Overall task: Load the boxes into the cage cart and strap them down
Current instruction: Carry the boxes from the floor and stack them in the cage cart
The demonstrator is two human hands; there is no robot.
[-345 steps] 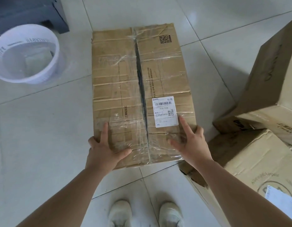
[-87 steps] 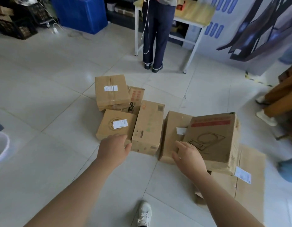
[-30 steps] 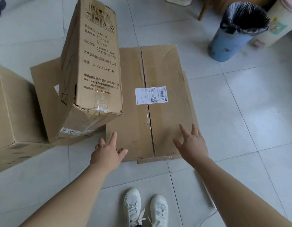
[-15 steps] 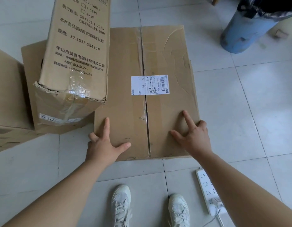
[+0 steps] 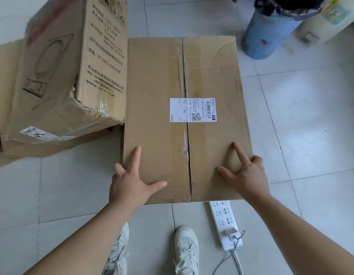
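Note:
A large flat cardboard box with a white shipping label lies in front of me on the tiled floor. My left hand clasps its near left corner, thumb and forefinger spread on top and the other fingers curled over the side. My right hand holds the near right corner the same way. To the left, a printed carton with a torn corner leans tilted on other cardboard boxes. No cage cart or strap is in view.
A blue bin lined with a black bag stands at the back right, next to a cream container. A white power strip with a plugged cable lies at the box's near right edge. My shoes are just below the box.
Both hands have slid from lying on top of the box to clasping its near corners. The box looks closer and larger, and its near edge now reaches the power strip.

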